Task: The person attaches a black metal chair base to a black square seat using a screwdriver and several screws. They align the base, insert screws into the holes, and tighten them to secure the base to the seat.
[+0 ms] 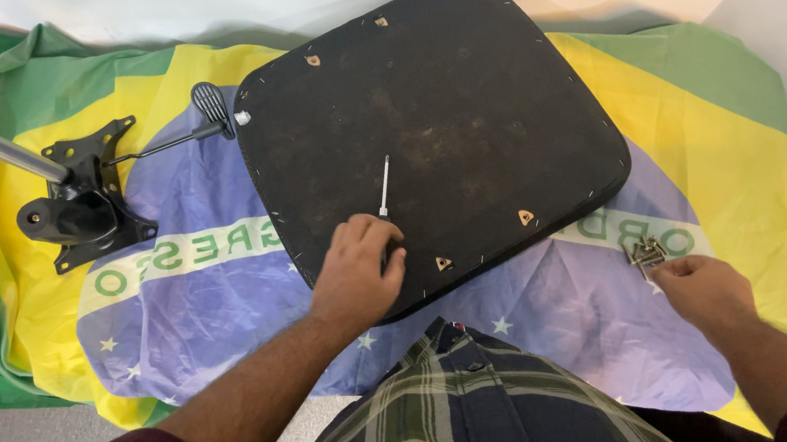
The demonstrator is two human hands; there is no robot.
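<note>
Screwdriver (383,187): shaft aimed at 12 o'clock, handle hidden inside gripping left hand (358,271). Right hand (706,291): fingertips at screws (647,252); grip unclear.

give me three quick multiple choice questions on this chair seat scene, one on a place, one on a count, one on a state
1. Where does the pile of screws lie?
A. on the cloth, by the right hand
B. on the seat
C. beside the metal bracket

2. How many corner mounting holes show on the seat base?
A. two
B. four
C. six

3. What does the left hand hold?
A. nothing
B. a screwdriver
C. the bracket

Answers: 1 A, the screws sit at the fingertips; 2 B, four tan spots; 3 B, the shaft sticks out above the fist.
</note>
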